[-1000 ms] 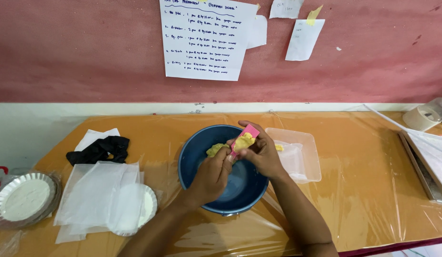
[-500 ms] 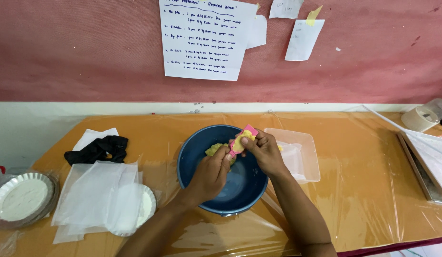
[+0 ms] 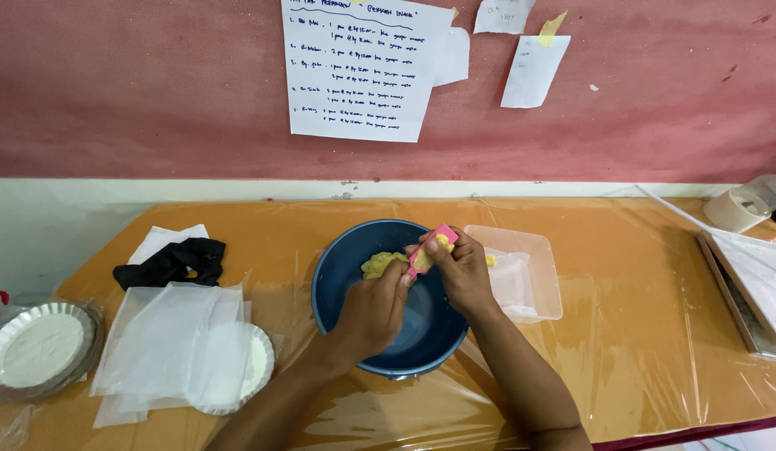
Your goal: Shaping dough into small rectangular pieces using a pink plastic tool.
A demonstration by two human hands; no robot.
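Over the middle of the orange counter [image 3: 638, 250], I see both hands meeting above a deep blue bowl [image 3: 346, 267]. My right hand [image 3: 465, 274] pinches a small pink scraper [image 3: 428, 249] between thumb and fingertips, tilted so its lower edge points down into the bowl. My left hand [image 3: 373, 311] is curled loosely at that edge, fingers touching the yellow dough [image 3: 378, 264] that clings there; whether it actually grips a piece I cannot tell. Held this way, over the bowl's mouth, anything wiped off the scraper would drop inside, where a lump of the same dough rests against the far wall.

Just right of the bowl sits a clear plastic tray [image 3: 534, 284], close enough for the right hand to reach without stretching. To the left lie translucent sheets [image 3: 166, 334] with a white lid [image 3: 237, 372] partly tucked under them, a black cloth [image 3: 172, 260] on white paper behind, and a fluted foil pan [image 3: 39, 349] at the counter's edge. A roll of tape [image 3: 743, 205] and a flat framed board [image 3: 751, 288] occupy the far right.

Clear plastic film covers the whole counter, wrinkled and glossy, seemingly to keep it clean. Behind runs a white ledge, then a red wall [image 3: 137, 92] with handwritten paper notes [image 3: 361, 67] stuck to it.
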